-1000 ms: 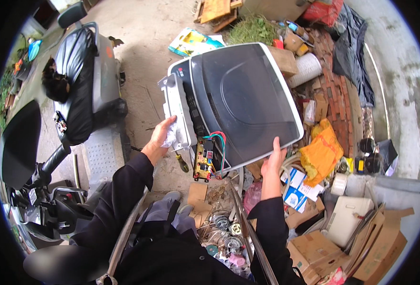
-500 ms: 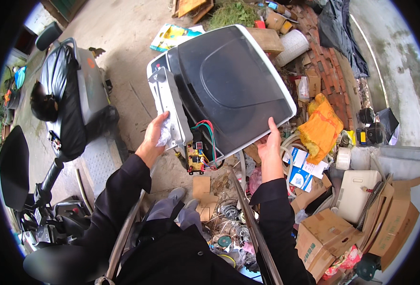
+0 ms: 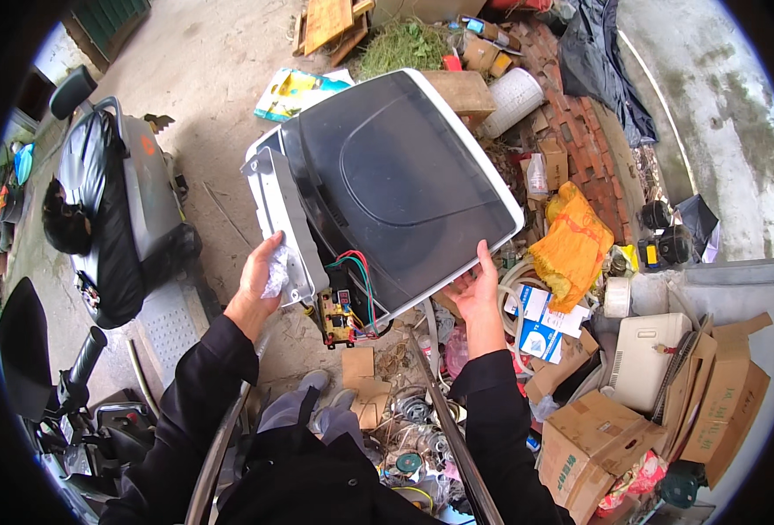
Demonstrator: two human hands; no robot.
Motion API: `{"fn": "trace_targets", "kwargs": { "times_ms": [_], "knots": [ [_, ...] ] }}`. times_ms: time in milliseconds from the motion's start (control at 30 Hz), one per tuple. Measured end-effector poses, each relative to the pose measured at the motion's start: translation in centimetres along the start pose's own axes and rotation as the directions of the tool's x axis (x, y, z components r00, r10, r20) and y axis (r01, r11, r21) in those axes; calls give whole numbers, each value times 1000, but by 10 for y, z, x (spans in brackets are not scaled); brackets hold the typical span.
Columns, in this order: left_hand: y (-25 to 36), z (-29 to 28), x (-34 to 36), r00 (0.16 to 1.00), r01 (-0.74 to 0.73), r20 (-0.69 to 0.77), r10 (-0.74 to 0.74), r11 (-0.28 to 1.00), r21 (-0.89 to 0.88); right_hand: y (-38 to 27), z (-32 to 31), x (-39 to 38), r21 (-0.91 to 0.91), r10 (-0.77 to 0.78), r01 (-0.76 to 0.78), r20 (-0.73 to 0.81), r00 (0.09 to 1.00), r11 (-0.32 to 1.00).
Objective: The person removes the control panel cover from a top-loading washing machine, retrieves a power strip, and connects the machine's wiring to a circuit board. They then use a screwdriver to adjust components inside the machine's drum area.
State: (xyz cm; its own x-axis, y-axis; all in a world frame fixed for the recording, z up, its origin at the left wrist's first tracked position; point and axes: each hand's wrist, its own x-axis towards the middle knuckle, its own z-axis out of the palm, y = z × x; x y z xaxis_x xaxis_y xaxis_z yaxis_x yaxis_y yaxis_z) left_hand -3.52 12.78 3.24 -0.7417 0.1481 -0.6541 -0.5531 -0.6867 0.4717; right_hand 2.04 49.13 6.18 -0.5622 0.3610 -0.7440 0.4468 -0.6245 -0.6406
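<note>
A washing machine top (image 3: 409, 175) with a dark see-through lid and a white rim is held up tilted before me. My left hand (image 3: 263, 276) grips the near end of its loosened white control panel (image 3: 284, 223), where a crumpled piece of clear plastic (image 3: 277, 269) is pressed under the fingers. Beside that end hangs a bare circuit board (image 3: 338, 317), joined to red, green and blue wires (image 3: 362, 273). On the right, my right hand (image 3: 477, 293) holds the near edge of the rim, thumb up along its side and fingers partly hidden beneath.
A scooter (image 3: 111, 210) stands at the left. Cardboard boxes (image 3: 593, 446), a cream plastic case (image 3: 650, 359), an orange cloth (image 3: 573, 245) and bricks (image 3: 580, 140) pile up at the right. Two metal bars (image 3: 448, 420) rise near my body; coiled wires (image 3: 413, 407) lie between them.
The washing machine top and both hands sit slightly further left and lower in view; the surroundings have shifted left too. Both hands keep their hold.
</note>
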Motion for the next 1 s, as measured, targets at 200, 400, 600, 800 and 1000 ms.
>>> {"fn": "trace_targets", "kwargs": {
  "times_ms": [200, 400, 600, 800, 1000],
  "knots": [
    [0, -8, -2, 996, 44, 72, -44, 999, 0, -2, -4, 0, -9, 45, -44, 67, 997, 999],
    [5, 0, -6, 996, 59, 59, -59, 998, 16, -2, 7, -11, -131, 7, 20, 202, 979, 991],
    [3, 3, -6, 999, 44, 31, -45, 999, 16, 13, 12, -1, -183, -138, 151, 84, 987, 971],
    [11, -6, -10, 996, 25, 82, -24, 999, -19, 13, 20, 1, -147, -112, 121, 71, 991, 982],
    [38, -1, -48, 985, 21, 172, -4, 995, -101, -15, 23, -26, -171, -68, 76, 52, 996, 982]
  ]
}}
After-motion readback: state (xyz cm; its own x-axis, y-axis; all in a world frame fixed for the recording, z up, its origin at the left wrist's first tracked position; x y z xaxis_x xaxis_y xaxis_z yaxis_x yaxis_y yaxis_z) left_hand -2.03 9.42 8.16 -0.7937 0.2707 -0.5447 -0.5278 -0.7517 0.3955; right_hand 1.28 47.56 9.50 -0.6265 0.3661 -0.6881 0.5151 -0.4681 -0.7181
